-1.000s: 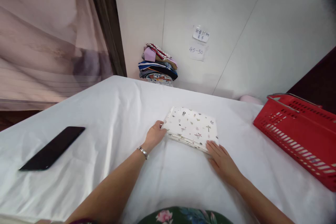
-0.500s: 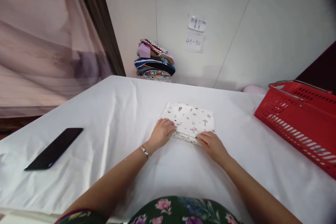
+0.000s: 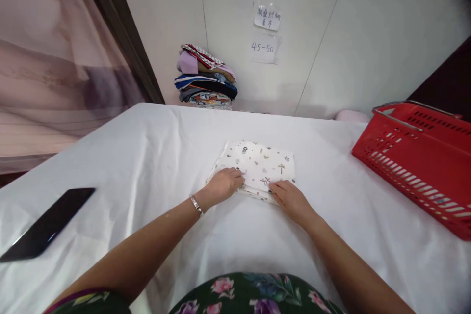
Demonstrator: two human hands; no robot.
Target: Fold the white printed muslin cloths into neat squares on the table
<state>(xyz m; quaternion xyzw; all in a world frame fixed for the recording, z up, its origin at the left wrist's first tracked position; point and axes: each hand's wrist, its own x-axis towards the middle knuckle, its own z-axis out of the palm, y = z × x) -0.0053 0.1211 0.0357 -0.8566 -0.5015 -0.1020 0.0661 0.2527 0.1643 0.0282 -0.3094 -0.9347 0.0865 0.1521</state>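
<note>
A folded white cloth (image 3: 259, 162) with small printed motifs lies on the white-covered table (image 3: 147, 157), a little past its middle. My left hand (image 3: 223, 184) rests on the cloth's near left corner, fingers curled over the edge. My right hand (image 3: 289, 198) lies on its near right edge, fingers bent and pressed onto the fabric. A metal bracelet (image 3: 196, 204) circles my left wrist.
A black phone (image 3: 44, 225) lies at the table's left edge. A red plastic basket (image 3: 419, 162) stands at the right. A stack of folded clothes (image 3: 206, 78) sits against the far wall under two paper notes (image 3: 265, 32). A pink curtain (image 3: 47, 54) hangs at the left.
Both hands have moved inward from the cloth's outer corners onto its near edge. The view has tilted up and shifted, so the phone sits lower left.
</note>
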